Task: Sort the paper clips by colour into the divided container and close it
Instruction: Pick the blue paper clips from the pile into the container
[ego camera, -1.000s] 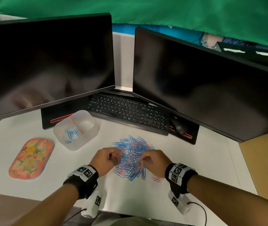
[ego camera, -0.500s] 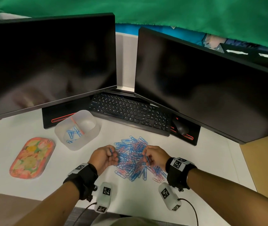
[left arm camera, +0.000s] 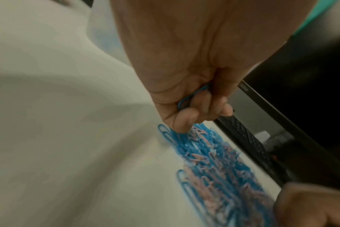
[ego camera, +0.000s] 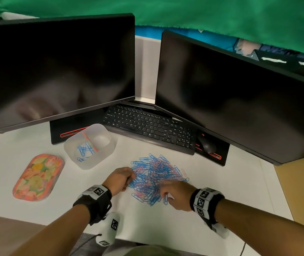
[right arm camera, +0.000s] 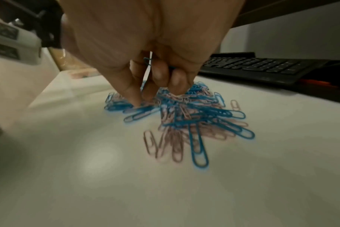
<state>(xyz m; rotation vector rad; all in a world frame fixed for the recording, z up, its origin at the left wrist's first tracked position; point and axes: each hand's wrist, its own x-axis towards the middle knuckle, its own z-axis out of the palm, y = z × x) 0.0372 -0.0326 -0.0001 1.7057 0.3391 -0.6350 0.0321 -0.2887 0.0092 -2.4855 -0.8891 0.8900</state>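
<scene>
paper clips (ego camera: 156,177), blue and pink, lie heaped mid-desk; the container (ego camera: 90,146) sits at ten o'clock of them. left hand (ego camera: 119,180) curls round a blue clip (left arm camera: 192,96) at nine o'clock. right hand (ego camera: 175,194), at five o'clock, pinches blue clips too.

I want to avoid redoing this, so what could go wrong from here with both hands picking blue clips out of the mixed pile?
1. The pile is tangled, so a pink clip may hook onto the blue one pinched by the right hand and land among the blue clips in the divided container.
2. The blue clip tucked in the left hand sits loosely in the grip; it might slip on the way over.
</scene>
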